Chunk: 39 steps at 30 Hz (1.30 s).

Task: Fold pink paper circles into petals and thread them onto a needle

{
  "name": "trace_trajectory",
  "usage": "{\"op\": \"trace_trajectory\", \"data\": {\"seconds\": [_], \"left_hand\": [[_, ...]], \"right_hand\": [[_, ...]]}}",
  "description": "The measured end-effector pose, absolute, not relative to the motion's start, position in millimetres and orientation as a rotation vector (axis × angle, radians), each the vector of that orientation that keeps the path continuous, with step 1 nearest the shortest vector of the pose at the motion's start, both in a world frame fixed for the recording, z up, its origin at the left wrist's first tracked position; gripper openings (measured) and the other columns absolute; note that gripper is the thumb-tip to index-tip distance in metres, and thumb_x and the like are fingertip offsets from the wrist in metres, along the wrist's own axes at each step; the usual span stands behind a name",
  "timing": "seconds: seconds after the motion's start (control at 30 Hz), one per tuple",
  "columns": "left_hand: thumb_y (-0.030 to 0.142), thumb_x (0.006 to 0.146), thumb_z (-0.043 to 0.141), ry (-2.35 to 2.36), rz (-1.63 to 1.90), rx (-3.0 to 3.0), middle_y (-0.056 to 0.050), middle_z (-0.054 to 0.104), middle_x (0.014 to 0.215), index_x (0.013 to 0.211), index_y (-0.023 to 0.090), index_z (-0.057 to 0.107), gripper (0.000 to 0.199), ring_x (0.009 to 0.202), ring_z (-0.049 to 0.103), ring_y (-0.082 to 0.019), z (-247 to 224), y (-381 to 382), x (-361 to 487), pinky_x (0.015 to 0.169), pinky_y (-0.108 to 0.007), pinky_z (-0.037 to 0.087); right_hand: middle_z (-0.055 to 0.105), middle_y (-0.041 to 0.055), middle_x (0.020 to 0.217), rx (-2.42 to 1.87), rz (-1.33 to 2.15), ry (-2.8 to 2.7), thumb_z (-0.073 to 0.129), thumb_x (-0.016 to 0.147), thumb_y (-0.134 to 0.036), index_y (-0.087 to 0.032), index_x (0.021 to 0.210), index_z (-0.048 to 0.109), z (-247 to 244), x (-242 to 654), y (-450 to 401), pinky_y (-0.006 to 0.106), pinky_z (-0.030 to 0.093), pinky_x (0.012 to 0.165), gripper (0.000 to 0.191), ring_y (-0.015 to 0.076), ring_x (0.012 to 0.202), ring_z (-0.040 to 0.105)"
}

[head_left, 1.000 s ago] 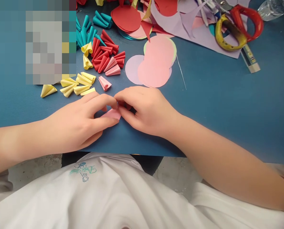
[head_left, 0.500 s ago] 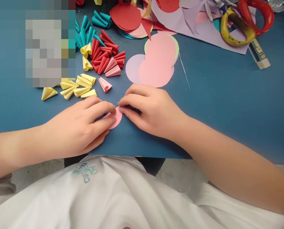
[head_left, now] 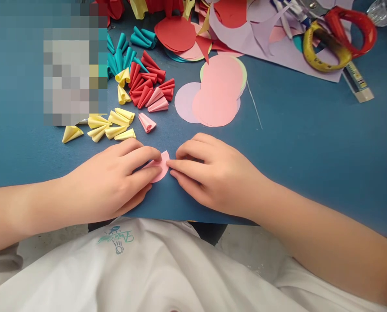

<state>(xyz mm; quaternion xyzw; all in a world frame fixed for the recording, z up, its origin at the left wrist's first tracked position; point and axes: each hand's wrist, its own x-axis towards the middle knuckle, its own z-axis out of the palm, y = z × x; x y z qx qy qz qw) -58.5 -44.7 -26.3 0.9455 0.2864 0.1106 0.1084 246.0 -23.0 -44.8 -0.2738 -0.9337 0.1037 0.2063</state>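
Note:
A small piece of pink paper (head_left: 163, 167), with a rounded edge that looks folded, lies on the blue table near its front edge. My left hand (head_left: 117, 175) presses it down from the left, index and middle fingertips on top and covering much of it. From the right, my right hand (head_left: 214, 171) reaches to the paper's edge with one fingertip touching it; its other fingers are loosely bent and apart from the paper. Just beyond lies a rolled pink paper cone (head_left: 147, 123). Overlapping pink paper circles (head_left: 214, 99) lie beyond my right hand.
Yellow cones (head_left: 118, 117), red cones (head_left: 144, 96) and teal cones (head_left: 143, 38) lie at back left, beside a blurred-out patch. Scissors (head_left: 326, 65), a cutter (head_left: 359, 84) and lilac paper scraps (head_left: 261, 47) are at back right. A thin white stick (head_left: 254, 105) lies beside the circles.
My right fingers have parted from their pinch at the paper's upper edge and shifted slightly down along its right side. My left hand still presses the paper. The whole view has shifted slightly.

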Motion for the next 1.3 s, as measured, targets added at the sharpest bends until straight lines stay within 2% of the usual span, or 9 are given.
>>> {"op": "trace_trajectory", "data": {"seconds": [0.2,0.37,0.57,0.73,0.97,1.13,1.2,1.3], "left_hand": [[0.017,0.126,0.061,0.799,0.296,2.791,-0.013,0.082,0.148,0.151,0.02,0.08,0.032,0.122,0.078,-0.03,-25,-43,-61,0.11,-0.051,0.074],[0.016,0.126,0.059,0.813,0.283,2.777,-0.012,0.081,0.15,0.148,0.02,0.08,0.031,0.125,0.077,-0.029,-22,-43,-60,0.112,-0.05,0.072],[0.017,0.126,0.06,0.743,0.315,2.811,-0.012,0.081,0.151,0.15,0.018,0.077,0.029,0.123,0.076,-0.029,-23,-40,-61,0.109,-0.048,0.073],[0.02,0.126,0.063,0.809,0.288,2.781,-0.011,0.079,0.153,0.151,0.019,0.078,0.029,0.127,0.076,-0.03,-24,-44,-61,0.114,-0.051,0.073],[0.02,0.122,0.065,0.852,0.27,2.757,-0.014,0.081,0.162,0.16,0.022,0.079,0.041,0.133,0.079,-0.035,-24,-48,-63,0.121,-0.059,0.072],[0.025,0.12,0.071,0.818,0.164,2.763,-0.007,0.084,0.168,0.176,0.031,0.075,0.057,0.144,0.078,-0.04,-22,-45,-70,0.121,-0.061,0.071],[0.025,0.119,0.073,0.822,0.192,2.769,-0.007,0.087,0.164,0.171,0.03,0.079,0.052,0.14,0.078,-0.04,-20,-44,-70,0.118,-0.06,0.071],[0.029,0.12,0.074,0.814,0.263,2.75,-0.006,0.093,0.14,0.151,0.03,0.088,0.034,0.123,0.08,-0.037,-16,-43,-66,0.107,-0.056,0.072]], "right_hand": [[0.084,0.0124,0.102,-0.764,0.216,-2.522,0.064,0.125,-0.013,-0.013,0.119,0.093,-52,243,-24,0.045,0.067,0.078,0.029,0.0279,0.086,0.07],[0.074,0.0069,0.095,-0.809,0.214,-2.514,0.062,0.127,-0.017,-0.018,0.114,0.092,-56,243,-23,0.043,0.063,0.075,0.033,0.025,0.083,0.067],[0.074,0.0064,0.097,-0.832,0.199,-2.507,0.066,0.125,-0.016,-0.017,0.132,0.092,-60,242,-24,0.043,0.062,0.075,0.027,0.0255,0.084,0.066],[0.076,0.0079,0.098,-0.847,0.214,-2.499,0.063,0.127,-0.018,-0.013,0.137,0.092,-60,241,-26,0.046,0.061,0.074,0.031,0.0271,0.085,0.066],[0.077,0.0107,0.097,-0.874,0.275,-2.539,0.058,0.124,-0.017,-0.011,0.14,0.093,-58,239,-26,0.048,0.06,0.075,0.04,0.0287,0.084,0.064],[0.076,0.0092,0.093,-0.91,0.18,-2.561,0.055,0.125,-0.017,-0.015,0.137,0.094,-57,239,-28,0.046,0.056,0.074,0.041,0.0285,0.083,0.062],[0.075,0.008,0.091,-0.896,0.151,-2.584,0.055,0.125,-0.018,-0.015,0.137,0.095,-56,239,-28,0.046,0.054,0.072,0.041,0.0286,0.083,0.063],[0.075,0.0074,0.089,-0.879,0.146,-2.585,0.056,0.125,-0.018,-0.014,0.137,0.095,-54,240,-28,0.047,0.055,0.07,0.041,0.0292,0.082,0.065]]}}
